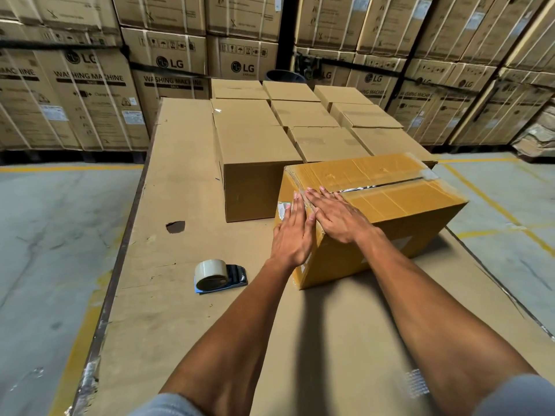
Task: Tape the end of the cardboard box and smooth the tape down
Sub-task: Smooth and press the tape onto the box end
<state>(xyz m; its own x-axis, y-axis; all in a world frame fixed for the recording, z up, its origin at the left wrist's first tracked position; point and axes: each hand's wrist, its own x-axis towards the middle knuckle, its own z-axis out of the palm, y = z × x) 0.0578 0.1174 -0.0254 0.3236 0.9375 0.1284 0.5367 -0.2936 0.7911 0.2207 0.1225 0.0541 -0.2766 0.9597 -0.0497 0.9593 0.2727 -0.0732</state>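
A yellow-brown cardboard box (390, 202) lies on a cardboard-covered table, with clear tape (387, 186) running along its top seam toward the near-left end. My left hand (291, 235) lies flat, fingers together, against the box's left end face, next to a small label. My right hand (336, 214) presses flat on the top near the same corner, over the tape's end. Neither hand holds anything. A tape dispenser (217, 276) with a roll of clear tape rests on the table to the left of the box, apart from both hands.
The table surface (180, 205) has a small torn hole (175, 226). Several plain cartons (255, 151) stand close behind and left of the box. Stacked washing machine boxes (90, 94) wall the back. Concrete floor with yellow lines lies on both sides.
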